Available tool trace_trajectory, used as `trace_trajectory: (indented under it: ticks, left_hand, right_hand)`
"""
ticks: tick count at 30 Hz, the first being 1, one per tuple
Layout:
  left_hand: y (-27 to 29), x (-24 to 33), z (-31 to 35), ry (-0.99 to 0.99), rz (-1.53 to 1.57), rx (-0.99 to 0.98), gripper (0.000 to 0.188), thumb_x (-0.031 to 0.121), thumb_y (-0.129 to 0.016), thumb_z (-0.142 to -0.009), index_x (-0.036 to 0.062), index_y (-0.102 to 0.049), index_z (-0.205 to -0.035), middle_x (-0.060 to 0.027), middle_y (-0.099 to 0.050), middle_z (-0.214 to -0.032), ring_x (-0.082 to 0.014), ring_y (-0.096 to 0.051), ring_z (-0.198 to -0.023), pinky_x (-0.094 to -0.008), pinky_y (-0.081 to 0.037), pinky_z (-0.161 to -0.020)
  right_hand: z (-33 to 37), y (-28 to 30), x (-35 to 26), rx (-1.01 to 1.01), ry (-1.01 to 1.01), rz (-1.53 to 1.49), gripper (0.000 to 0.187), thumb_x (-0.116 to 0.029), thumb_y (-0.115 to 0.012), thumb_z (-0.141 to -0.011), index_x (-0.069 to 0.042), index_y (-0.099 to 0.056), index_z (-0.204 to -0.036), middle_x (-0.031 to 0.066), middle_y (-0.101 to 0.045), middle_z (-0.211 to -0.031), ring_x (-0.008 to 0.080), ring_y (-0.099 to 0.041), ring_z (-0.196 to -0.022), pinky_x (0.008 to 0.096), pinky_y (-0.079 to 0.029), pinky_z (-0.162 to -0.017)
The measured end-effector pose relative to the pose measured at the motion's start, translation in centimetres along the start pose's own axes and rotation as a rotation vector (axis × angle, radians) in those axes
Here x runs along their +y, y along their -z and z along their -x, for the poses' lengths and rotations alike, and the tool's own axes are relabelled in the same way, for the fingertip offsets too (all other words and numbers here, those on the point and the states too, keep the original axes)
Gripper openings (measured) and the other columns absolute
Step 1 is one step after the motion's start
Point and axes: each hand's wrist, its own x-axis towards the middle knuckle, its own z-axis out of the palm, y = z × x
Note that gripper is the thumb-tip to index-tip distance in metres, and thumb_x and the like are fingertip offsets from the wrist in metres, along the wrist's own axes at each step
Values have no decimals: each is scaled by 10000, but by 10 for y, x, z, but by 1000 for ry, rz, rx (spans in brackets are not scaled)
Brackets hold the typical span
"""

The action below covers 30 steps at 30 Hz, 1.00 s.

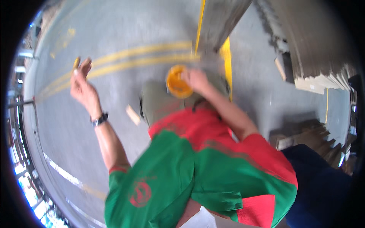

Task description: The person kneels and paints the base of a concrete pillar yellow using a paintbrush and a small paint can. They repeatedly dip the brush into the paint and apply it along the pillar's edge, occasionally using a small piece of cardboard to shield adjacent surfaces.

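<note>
My right hand (195, 79) grips the right rim of a round yellow-orange container (170, 82), which I hold in front of my thighs. Its open top faces up; what lies inside is too blurred to make out. My left hand (84, 88), with a dark watch (99, 119) on its wrist, is raised out to the left over the floor. Its fingers are drawn together, and a small yellow piece (76, 62) shows at their tips. Motion blur hides what that piece is.
Tall stacks of brown cardboard sheets (319, 41) stand at the right, with more sheets (311, 142) lower down. A grey post-like upright (218, 22) rises ahead. Yellow lines (148, 50) cross the grey floor. A pale strip (133, 115) lies by my left leg.
</note>
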Motion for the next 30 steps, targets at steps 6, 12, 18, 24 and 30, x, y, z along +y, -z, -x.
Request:
trace_trajectory:
  ticks: [6, 12, 18, 24, 30]
  left_hand:
    - [-25, 231, -170, -954, 20, 71, 323, 77, -625, -1032, -36, -642, -1335, -167, -743, -1185, -220, -728, -1024, -358, -574, -956]
    - [-118, 418, -268, -1416, -350, 20, 339, 109, -643, -1011, 26, -658, -1339, -146, -725, -1232, -250, -701, -1140, -366, -537, -1012]
    - [-213, 501, -310, -1571, -453, -44, 387, 191, -797, -849, -6, -692, -1165, -247, -697, -1038, -442, -660, -995, -495, -537, -882]
    - [-252, 499, -349, -1466, -585, 10, 541, 235, -879, -749, -9, -637, -1166, -258, -677, -999, -434, -653, -1001, -492, -533, -858]
    - [-267, 490, -358, -1397, -475, -15, 680, 249, -924, -693, -1, -602, -1237, -259, -637, -1099, -441, -611, -1086, -490, -516, -927]
  right_hand:
    - [14, -30, -12, -49, -21, -24, 292, -399, -564, -986, -146, -708, -1005, 125, -733, -1042, 358, -697, -1009, 528, -556, -841]
    - [8, -37, 9, -62, -14, -65, 309, -408, -589, -984, -148, -721, -1085, 113, -743, -1068, 340, -699, -1039, 513, -562, -843]
    - [7, -29, 15, 18, 8, -72, 322, -412, -591, -986, -148, -725, -1113, 133, -741, -1085, 354, -699, -1043, 512, -549, -888]
    - [12, -11, 14, -76, -10, -166, 311, -404, -594, -986, -159, -724, -1128, 157, -734, -1086, 379, -693, -1034, 521, -542, -898]
    - [13, -18, 21, -33, -16, -173, 305, -401, -595, -985, -150, -723, -1100, 148, -737, -1070, 373, -695, -1032, 523, -542, -900]
